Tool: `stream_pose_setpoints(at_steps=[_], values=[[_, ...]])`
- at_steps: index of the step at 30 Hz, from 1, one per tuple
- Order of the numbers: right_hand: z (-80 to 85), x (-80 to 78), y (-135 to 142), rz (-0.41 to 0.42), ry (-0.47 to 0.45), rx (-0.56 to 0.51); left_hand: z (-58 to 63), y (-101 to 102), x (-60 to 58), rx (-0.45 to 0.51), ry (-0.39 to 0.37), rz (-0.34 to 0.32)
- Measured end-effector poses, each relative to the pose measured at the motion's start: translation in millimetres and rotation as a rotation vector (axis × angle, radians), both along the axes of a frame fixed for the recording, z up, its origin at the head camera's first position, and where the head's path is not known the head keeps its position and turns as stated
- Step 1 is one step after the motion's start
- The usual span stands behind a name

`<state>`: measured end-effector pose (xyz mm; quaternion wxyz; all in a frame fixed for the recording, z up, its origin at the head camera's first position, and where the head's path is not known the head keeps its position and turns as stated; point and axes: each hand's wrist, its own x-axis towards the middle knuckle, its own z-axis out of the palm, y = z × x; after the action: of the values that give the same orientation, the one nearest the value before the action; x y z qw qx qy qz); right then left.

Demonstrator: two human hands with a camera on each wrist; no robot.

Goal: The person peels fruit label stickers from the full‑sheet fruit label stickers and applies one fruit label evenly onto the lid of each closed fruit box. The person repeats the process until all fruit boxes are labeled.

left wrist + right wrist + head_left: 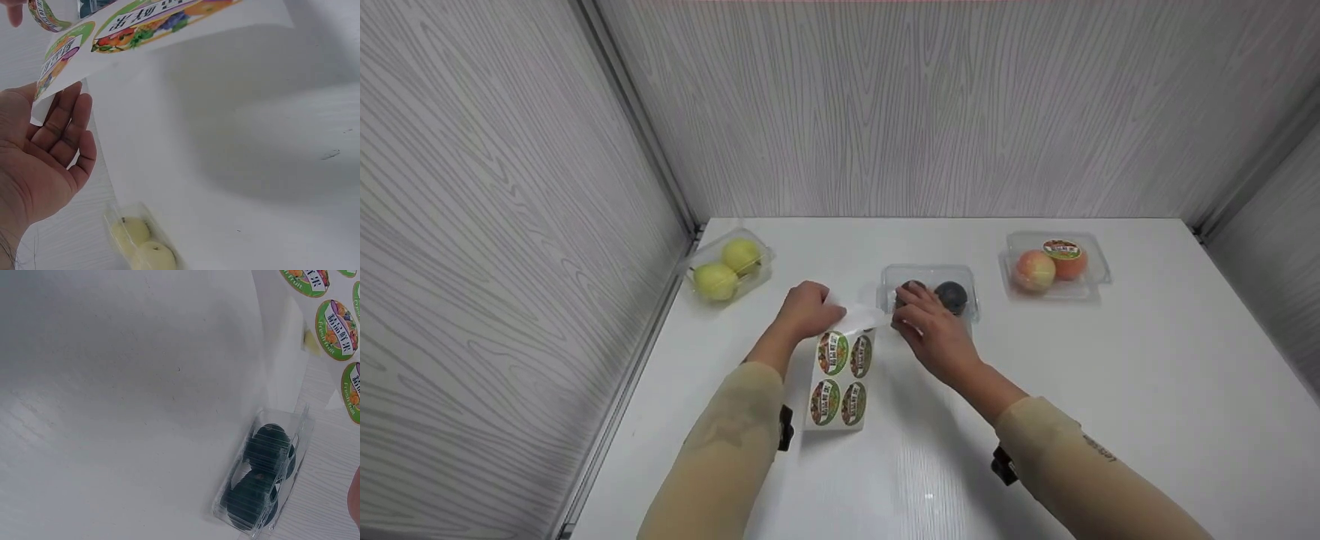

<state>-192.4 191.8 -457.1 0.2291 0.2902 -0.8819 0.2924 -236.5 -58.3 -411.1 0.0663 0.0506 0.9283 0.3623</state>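
1. Label sheet (838,382): was gripped by left hand (808,309) above worktop (1117,390), nearer left edge.
2. Right hand (934,331): was positioned at sheet's far end; grip could not be told.
3. Dark-fruit box (930,271): was set near far edge.

White sticker sheet (841,381), oval fruit labels (825,403), top bent over, raised
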Motion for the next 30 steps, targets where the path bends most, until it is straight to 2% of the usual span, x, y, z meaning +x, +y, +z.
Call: stream_pose_setpoints(at_steps=[8,14,20,26,30], values=[[-0.1,1.9,0,-0.012,-0.015,-0.004,-6.7,-5,-0.5,-0.017,-0.015,0.032],[-2.1,2.8,3,0.020,0.006,-0.030,-13.7,-11,1.7,-0.074,-0.006,0.048],[-2.5,3.2,6,0.026,0.010,-0.044,-19.2,-17,6.8,-0.086,-0.049,0.088],[-2.2,3.3,7,0.010,0.006,-0.046,-22.9,-21,7.7,-0.127,-0.074,0.081],[-1.9,2.8,8,0.011,0.001,-0.049,-25.5,-24,9.3,-0.195,-0.090,0.066]])
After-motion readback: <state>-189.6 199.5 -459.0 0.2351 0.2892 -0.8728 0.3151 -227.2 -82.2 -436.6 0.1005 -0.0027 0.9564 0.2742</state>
